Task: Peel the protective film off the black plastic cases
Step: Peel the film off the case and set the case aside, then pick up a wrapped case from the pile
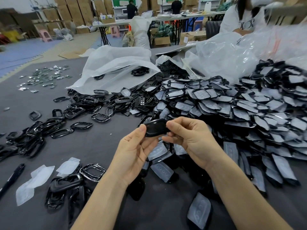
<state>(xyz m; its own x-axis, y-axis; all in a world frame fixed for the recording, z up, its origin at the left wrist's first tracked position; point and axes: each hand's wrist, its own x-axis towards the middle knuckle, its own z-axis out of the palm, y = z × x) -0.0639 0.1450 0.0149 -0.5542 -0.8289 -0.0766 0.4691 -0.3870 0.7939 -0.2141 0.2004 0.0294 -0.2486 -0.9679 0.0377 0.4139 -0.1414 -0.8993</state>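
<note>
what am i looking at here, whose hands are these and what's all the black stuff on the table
There is no machine here. One camera worn on a person's head looks down at their own bare hands. The left hand and right hand each pinch one end of a black case. On the grey table, a big pile of cases under whitish film lies to the right. Black frames lie to the left, with loose film and a pen nearer the person. Plastic bags sit behind.

Even, bright indoor light, wide-angle bending at edges, motion blur upper right.
</note>
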